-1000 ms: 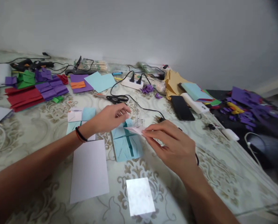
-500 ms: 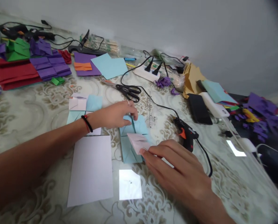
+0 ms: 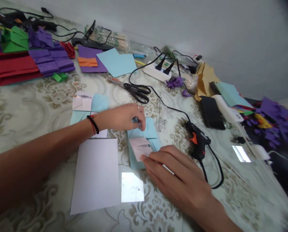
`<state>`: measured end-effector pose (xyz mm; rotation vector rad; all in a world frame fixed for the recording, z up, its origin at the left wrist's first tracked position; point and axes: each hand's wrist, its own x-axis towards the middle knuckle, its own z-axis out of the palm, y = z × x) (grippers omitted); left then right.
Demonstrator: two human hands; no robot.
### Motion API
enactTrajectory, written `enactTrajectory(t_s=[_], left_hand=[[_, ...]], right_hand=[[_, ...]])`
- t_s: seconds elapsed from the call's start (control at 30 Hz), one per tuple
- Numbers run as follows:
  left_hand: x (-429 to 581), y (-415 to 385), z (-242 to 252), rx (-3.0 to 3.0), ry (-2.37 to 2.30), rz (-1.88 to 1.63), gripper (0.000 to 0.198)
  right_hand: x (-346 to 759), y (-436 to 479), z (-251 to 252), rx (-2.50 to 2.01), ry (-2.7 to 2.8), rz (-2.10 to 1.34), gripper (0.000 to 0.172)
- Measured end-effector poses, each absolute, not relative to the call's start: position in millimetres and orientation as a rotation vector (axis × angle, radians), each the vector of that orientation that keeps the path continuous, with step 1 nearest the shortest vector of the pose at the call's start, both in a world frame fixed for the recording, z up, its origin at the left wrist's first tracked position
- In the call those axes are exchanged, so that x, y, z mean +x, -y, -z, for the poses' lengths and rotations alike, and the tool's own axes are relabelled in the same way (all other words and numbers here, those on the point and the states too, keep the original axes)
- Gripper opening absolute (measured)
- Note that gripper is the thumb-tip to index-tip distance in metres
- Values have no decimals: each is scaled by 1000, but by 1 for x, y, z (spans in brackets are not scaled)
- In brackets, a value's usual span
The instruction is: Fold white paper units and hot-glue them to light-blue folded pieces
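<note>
Between thumb and fingers, my right hand (image 3: 180,174) pinches the edge of a folded pale pink paper piece (image 3: 140,148). That piece lies over the lower left part of a light blue folded paper panel (image 3: 150,129). My left hand (image 3: 126,117) rests at the top of the panel with its fingers curled down; whether it grips the paper is hidden. Under my left wrist is a second panel of pink and blue folded squares (image 3: 82,103), partly covered. A white sheet (image 3: 95,175) lies just below it.
Black scissors (image 3: 137,91) lie beyond my left hand. A black glue gun (image 3: 198,141) with a trailing cable is at right, near a phone (image 3: 211,112). A white power strip (image 3: 157,71) sits at the back. Purple folded papers (image 3: 52,59) and red papers (image 3: 13,66) are piled back left.
My right hand has shifted slightly left with the pink piece, which now sits flatter and further left over the blue panel. The camera view has moved a little.
</note>
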<state>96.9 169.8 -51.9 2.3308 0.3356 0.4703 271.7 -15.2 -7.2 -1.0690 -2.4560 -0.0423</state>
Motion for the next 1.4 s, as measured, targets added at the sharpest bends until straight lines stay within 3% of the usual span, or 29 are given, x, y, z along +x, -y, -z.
enactTrajectory(t_s=[0.9,1.03,1.23,1.4], left_hand=[[97,-169,51,2293,-375,-429,26],[94,-168,45,2350,-363,-360,15],[91,-165,37,2466,-370,-167,45],[93,-160,38,2503,-408,-174,46]], right_hand=[[270,21,9,-1019,2580,-114,16],[269,20,9,-1058,2600,-133,15],[266,19,9,-1102,2598,-145,17],[266,19,10,-1128,2611,-146,18]])
